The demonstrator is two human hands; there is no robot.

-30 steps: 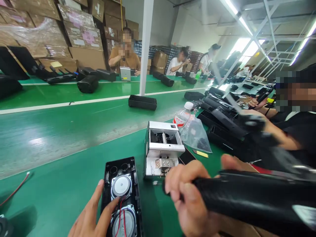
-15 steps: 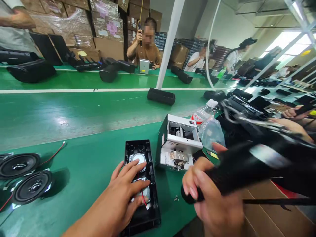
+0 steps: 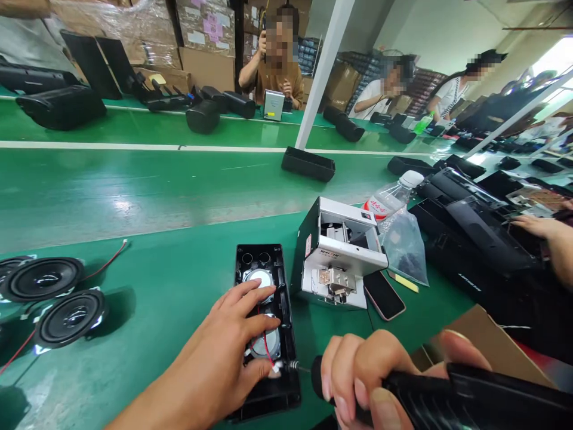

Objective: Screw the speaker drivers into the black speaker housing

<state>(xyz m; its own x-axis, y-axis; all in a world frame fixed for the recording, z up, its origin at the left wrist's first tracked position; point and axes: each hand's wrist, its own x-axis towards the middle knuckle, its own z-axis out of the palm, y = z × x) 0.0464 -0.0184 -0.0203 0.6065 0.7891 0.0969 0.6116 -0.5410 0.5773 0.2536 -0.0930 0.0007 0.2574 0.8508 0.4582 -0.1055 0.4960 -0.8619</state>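
Observation:
My left hand [image 3: 228, 334] lies spread over a black speaker housing [image 3: 267, 397], fingertips touching the two round speaker drivers [image 3: 265, 276] set in it. Its thumb is by a small white plug [image 3: 276, 368] on red and black wires. A black electric screwdriver [image 3: 430, 388] lies in the closed grip of my right hand [image 3: 358, 370]. The screwdriver's bit points left and reaches the housing's right side near the plug; whether it touches a screw I cannot tell. Right behind the housing stands a silver and black screw feeder [image 3: 342, 251].
Loose speakers [image 3: 69, 316] with red wires lie at left. Right of the feeder are a phone [image 3: 385, 295], a plastic bag [image 3: 405, 245] and a bottle [image 3: 394, 194]. A cardboard box [image 3: 487, 343] sits at lower right. Co-workers [image 3: 280, 65] sit across the green conveyor belt [image 3: 156, 191].
My right hand has brought the screwdriver down and left, so its bit now meets the housing's right side. My left hand stays on the housing. The view has shifted slightly.

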